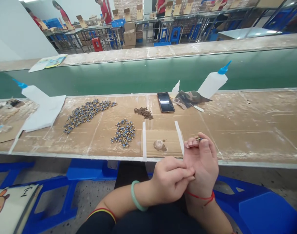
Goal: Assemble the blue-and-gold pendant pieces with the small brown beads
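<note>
My left hand [171, 177], with a green bangle on its wrist, is closed in a pinch against the palm of my right hand. Whatever its fingertips grip is too small to make out. My right hand [203, 162] is turned palm up, its thumb and fingers closed on a small blue-and-gold metal piece [198, 138]. Left of my hands, a taped cardboard pad [148, 144] carries a small round clear dish [158, 144] with a few brown bits beside it. A small pile of blue-and-gold pieces [124, 132] lies left of the pad, and a pile of small brown pieces [144, 112] behind it.
A larger pile of blue-and-gold pieces [86, 113] spreads farther left. Behind the pad are a phone [165, 102], a camouflage cloth [188, 98] and a white blue-tipped bottle [213, 84]. Another such bottle [35, 94] stands by white paper [47, 113]. People work at far tables.
</note>
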The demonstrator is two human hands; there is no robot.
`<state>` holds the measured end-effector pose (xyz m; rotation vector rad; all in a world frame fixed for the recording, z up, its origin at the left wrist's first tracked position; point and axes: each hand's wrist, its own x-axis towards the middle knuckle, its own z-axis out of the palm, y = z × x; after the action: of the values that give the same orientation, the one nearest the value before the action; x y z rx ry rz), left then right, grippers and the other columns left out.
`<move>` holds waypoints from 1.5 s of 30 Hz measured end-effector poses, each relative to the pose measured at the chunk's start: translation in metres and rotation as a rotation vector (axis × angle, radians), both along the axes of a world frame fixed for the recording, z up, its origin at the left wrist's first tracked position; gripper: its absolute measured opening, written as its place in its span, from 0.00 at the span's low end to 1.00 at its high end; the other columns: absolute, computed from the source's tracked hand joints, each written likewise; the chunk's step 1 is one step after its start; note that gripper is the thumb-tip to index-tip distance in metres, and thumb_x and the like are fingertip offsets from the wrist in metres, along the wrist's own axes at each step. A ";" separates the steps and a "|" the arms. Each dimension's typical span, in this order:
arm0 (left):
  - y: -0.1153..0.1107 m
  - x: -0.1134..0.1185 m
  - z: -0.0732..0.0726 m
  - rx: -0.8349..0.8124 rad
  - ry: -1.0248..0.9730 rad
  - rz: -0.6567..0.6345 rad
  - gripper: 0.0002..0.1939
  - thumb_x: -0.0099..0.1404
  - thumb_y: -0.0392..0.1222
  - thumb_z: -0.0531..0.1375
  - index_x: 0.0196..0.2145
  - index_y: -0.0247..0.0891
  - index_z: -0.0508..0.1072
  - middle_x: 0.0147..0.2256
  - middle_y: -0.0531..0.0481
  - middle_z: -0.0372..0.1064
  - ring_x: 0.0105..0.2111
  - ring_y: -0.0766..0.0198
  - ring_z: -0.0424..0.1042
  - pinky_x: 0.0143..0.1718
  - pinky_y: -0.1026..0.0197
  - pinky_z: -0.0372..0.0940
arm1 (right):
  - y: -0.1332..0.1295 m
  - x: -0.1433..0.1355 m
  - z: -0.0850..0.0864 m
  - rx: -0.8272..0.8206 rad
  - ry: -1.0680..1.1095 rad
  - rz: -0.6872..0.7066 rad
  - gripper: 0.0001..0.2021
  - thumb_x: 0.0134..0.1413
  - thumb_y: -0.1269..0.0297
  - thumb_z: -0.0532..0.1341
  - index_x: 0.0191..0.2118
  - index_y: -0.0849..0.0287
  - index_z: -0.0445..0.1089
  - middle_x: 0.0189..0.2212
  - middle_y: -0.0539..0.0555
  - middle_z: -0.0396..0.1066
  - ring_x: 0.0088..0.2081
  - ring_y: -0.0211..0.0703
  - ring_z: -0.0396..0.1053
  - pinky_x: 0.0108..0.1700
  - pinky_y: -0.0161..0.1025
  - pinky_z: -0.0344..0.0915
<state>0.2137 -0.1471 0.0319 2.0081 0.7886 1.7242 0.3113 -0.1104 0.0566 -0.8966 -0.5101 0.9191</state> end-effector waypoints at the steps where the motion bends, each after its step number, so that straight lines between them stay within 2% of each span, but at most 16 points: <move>1: 0.002 -0.003 0.003 -0.006 0.026 -0.021 0.06 0.72 0.38 0.63 0.39 0.36 0.80 0.32 0.44 0.80 0.31 0.62 0.79 0.32 0.61 0.76 | 0.001 0.000 -0.001 -0.005 -0.004 -0.001 0.16 0.48 0.49 0.77 0.38 0.53 0.80 0.26 0.45 0.65 0.32 0.35 0.65 0.37 0.36 0.67; 4: 0.010 -0.013 0.011 -0.021 0.108 -0.106 0.08 0.73 0.38 0.62 0.36 0.35 0.80 0.32 0.43 0.81 0.31 0.62 0.79 0.34 0.61 0.77 | 0.002 0.001 -0.005 -0.027 0.005 0.000 0.17 0.47 0.48 0.77 0.37 0.53 0.80 0.26 0.45 0.65 0.32 0.35 0.65 0.36 0.35 0.66; 9: 0.024 -0.023 0.015 0.006 0.285 -0.198 0.12 0.73 0.42 0.60 0.34 0.38 0.81 0.31 0.43 0.79 0.30 0.60 0.78 0.33 0.59 0.76 | 0.001 0.001 -0.009 -0.055 -0.042 0.030 0.16 0.51 0.48 0.75 0.39 0.52 0.79 0.29 0.46 0.66 0.32 0.35 0.65 0.36 0.36 0.67; 11: 0.029 -0.024 0.017 -0.001 0.267 -0.263 0.11 0.72 0.42 0.61 0.32 0.39 0.81 0.31 0.43 0.79 0.29 0.60 0.77 0.33 0.59 0.75 | 0.000 -0.002 -0.007 -0.062 -0.041 0.026 0.17 0.50 0.47 0.75 0.39 0.52 0.79 0.29 0.46 0.66 0.32 0.35 0.65 0.36 0.36 0.67; 14: 0.035 -0.027 0.019 -0.218 0.015 -0.473 0.11 0.69 0.45 0.65 0.29 0.39 0.79 0.30 0.45 0.76 0.25 0.65 0.71 0.28 0.62 0.70 | 0.000 -0.007 -0.002 -0.056 -0.025 0.007 0.17 0.49 0.47 0.76 0.39 0.52 0.79 0.28 0.46 0.67 0.32 0.36 0.65 0.38 0.36 0.67; 17: 0.039 -0.032 0.020 -0.655 -0.450 -0.671 0.16 0.62 0.53 0.72 0.27 0.38 0.79 0.25 0.52 0.68 0.19 0.74 0.58 0.20 0.68 0.58 | 0.000 -0.009 0.001 -0.023 -0.041 0.023 0.17 0.48 0.47 0.77 0.38 0.51 0.80 0.28 0.46 0.68 0.33 0.36 0.66 0.39 0.37 0.66; 20: 0.038 -0.038 0.018 -0.995 -0.886 -0.749 0.17 0.57 0.53 0.76 0.28 0.37 0.79 0.24 0.57 0.59 0.19 0.78 0.47 0.17 0.73 0.47 | -0.001 -0.006 0.000 -0.019 -0.104 0.077 0.16 0.49 0.47 0.76 0.38 0.51 0.81 0.29 0.47 0.70 0.33 0.37 0.66 0.39 0.38 0.66; 23: 0.036 -0.042 0.017 -1.129 -1.059 -0.754 0.17 0.53 0.49 0.78 0.27 0.36 0.78 0.25 0.57 0.56 0.21 0.77 0.44 0.17 0.75 0.43 | -0.002 -0.002 -0.004 -0.045 -0.155 0.115 0.15 0.50 0.48 0.76 0.38 0.51 0.81 0.32 0.48 0.73 0.35 0.37 0.67 0.40 0.39 0.66; 30: 0.032 -0.046 0.017 -1.185 -1.087 -0.766 0.22 0.51 0.53 0.78 0.25 0.36 0.74 0.26 0.56 0.53 0.22 0.74 0.42 0.17 0.74 0.42 | -0.002 0.009 -0.015 -0.087 -0.346 0.198 0.15 0.52 0.47 0.74 0.39 0.52 0.81 0.32 0.50 0.76 0.36 0.41 0.70 0.43 0.43 0.67; 37: 0.033 -0.053 0.005 -1.188 -1.166 -0.832 0.21 0.53 0.51 0.78 0.26 0.36 0.73 0.26 0.57 0.52 0.22 0.75 0.41 0.18 0.74 0.41 | -0.004 0.017 -0.027 -0.166 -0.397 0.261 0.14 0.53 0.51 0.75 0.40 0.52 0.81 0.36 0.51 0.79 0.39 0.40 0.73 0.47 0.42 0.68; 42: 0.035 -0.058 0.002 -1.152 -1.113 -0.787 0.22 0.52 0.53 0.77 0.27 0.37 0.72 0.27 0.57 0.54 0.21 0.75 0.42 0.18 0.72 0.41 | -0.005 0.018 -0.032 -0.186 -0.422 0.251 0.14 0.54 0.51 0.74 0.41 0.52 0.81 0.37 0.51 0.80 0.39 0.41 0.74 0.46 0.43 0.70; 45: 0.036 -0.062 0.002 -1.104 -1.097 -0.771 0.21 0.53 0.53 0.77 0.27 0.38 0.73 0.26 0.58 0.54 0.20 0.76 0.41 0.17 0.71 0.41 | -0.004 0.022 -0.029 -0.178 -0.506 0.273 0.13 0.56 0.50 0.73 0.42 0.51 0.82 0.37 0.51 0.80 0.39 0.42 0.74 0.46 0.43 0.70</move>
<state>0.1513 -0.1110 0.0338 0.3618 0.3109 1.1540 0.3331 -0.1145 0.0279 -1.2521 -1.0151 0.9942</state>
